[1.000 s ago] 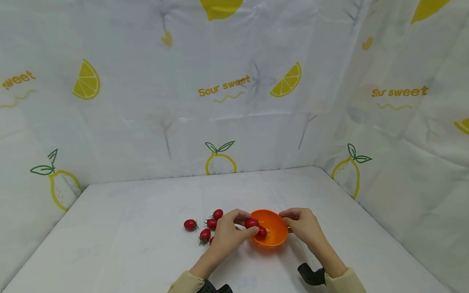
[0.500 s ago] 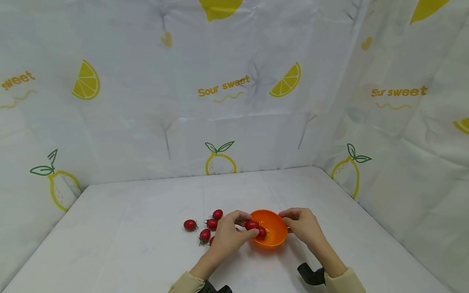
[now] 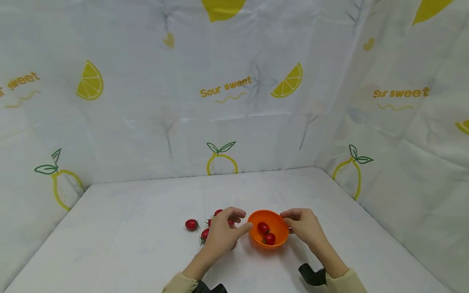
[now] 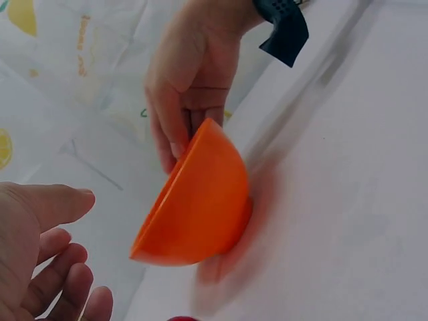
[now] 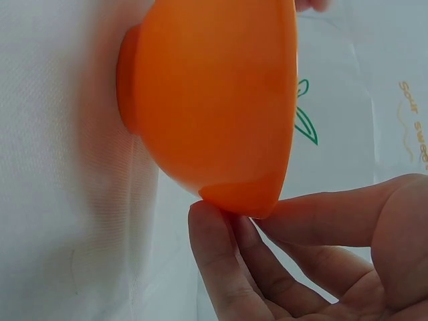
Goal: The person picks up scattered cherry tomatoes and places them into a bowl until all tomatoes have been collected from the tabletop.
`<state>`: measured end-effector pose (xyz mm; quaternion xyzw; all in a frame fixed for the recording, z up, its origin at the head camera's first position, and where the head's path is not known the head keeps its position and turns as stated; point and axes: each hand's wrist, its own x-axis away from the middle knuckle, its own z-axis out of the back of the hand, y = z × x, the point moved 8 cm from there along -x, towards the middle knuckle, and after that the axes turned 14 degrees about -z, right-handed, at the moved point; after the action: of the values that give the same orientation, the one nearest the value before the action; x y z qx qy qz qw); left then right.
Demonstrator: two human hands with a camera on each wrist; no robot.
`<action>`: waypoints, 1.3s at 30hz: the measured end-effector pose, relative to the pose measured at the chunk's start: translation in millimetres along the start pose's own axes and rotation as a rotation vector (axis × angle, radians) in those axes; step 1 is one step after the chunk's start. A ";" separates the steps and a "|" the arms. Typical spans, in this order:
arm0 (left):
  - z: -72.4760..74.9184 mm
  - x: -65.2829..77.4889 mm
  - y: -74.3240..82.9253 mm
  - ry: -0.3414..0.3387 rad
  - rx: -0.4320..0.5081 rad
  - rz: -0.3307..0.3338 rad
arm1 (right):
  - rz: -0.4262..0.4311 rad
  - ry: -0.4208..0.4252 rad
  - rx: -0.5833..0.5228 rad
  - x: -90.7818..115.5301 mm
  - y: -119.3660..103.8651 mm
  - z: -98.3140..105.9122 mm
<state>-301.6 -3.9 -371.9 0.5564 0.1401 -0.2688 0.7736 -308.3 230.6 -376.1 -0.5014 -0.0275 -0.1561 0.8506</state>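
An orange bowl stands on the white table with two cherry tomatoes, one lying against the other. My right hand pinches its right rim; in the right wrist view the thumb is at the lip and the fingers press the outside wall. Left of the bowl, my left hand holds nothing, its thumb tip overlapping the near rim in the head view. The left wrist view shows the thumb apart from the bowl and the fingers loosely bent.
Several loose cherry tomatoes with green stems lie left of the bowl, one farthest out and another partly behind my left hand. Lemon-print cloth walls the table at the back and right.
My left hand has let go of the cherry tomatoes, which now lie in the bowl, and has drawn back left with fingers spread. The right hand stays at the rim.
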 end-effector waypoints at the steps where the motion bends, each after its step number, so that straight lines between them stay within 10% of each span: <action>1: 6.4 0.0 0.2 0.015 -0.018 -0.003 | 0.000 0.000 0.003 -0.3 0.1 -0.1; 9: 80.2 5.1 -7.2 0.160 -0.139 0.026 | -0.005 0.006 0.022 -2.2 1.4 -0.1; 17: 138.6 17.4 -33.5 0.156 -0.292 0.123 | 0.017 -0.003 0.012 -2.4 -0.1 0.7; 39: 154.8 30.6 -73.1 -0.012 -0.265 0.166 | -0.005 0.001 0.001 -2.6 3.4 -0.4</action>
<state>-331.2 -174.1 -392.2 0.4575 0.1232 -0.1862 0.8607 -309.9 232.4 -379.8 -0.5010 -0.0284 -0.1586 0.8503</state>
